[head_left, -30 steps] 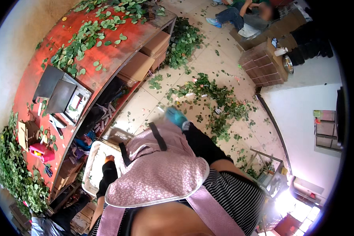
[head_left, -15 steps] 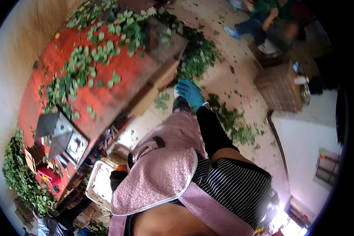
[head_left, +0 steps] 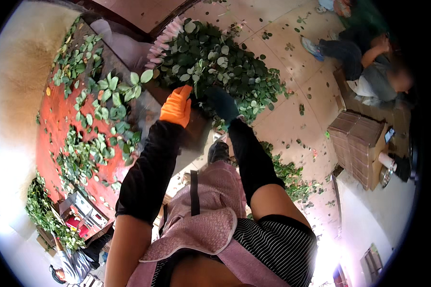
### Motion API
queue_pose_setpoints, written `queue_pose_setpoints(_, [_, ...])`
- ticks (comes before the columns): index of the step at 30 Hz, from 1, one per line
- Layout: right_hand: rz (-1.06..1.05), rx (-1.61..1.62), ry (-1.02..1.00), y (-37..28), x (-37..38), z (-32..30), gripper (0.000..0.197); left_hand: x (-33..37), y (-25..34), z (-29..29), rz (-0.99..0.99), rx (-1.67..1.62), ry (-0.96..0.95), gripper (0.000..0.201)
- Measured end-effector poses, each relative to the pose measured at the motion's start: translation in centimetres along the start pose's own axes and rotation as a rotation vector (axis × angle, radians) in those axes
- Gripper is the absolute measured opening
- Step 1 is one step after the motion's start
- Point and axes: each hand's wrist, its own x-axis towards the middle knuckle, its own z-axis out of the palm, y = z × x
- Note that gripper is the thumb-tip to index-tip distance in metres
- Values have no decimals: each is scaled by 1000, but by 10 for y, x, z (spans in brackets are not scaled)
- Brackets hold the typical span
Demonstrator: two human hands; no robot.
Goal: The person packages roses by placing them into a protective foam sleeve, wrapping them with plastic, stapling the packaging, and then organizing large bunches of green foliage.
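A red table (head_left: 52, 136), strewn with loose leaves (head_left: 123, 128), stands at left; a metal bowl (head_left: 386, 179) lies near a brown carton (head_left: 352, 150), right. A seated person (head_left: 341, 51) appears upper right, a second person (head_left: 76, 264) lower left.

Right hand (head_left: 222, 105) dark, blurred; we lose its fingertips against the leaves (head_left: 244, 71) and cannot read its grip. Seated person (head_left: 382, 79) at right: head blurred. Person (head_left: 76, 264) at lower left: too small for us to detail.

Dense green leafy heap (head_left: 215, 60), pale-pink tips (head_left: 162, 42) along left edge, beside red table (head_left: 107, 167).
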Motion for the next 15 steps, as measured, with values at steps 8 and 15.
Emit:
queue_pose_setpoints(8, [123,-290,-138,151,128,87,15,24,21,-3,-166,155,-391,55])
queue_pose_setpoints(15, [252,-445,-21,278,150,162,11,32,13,-9,-51,43,-423,58])
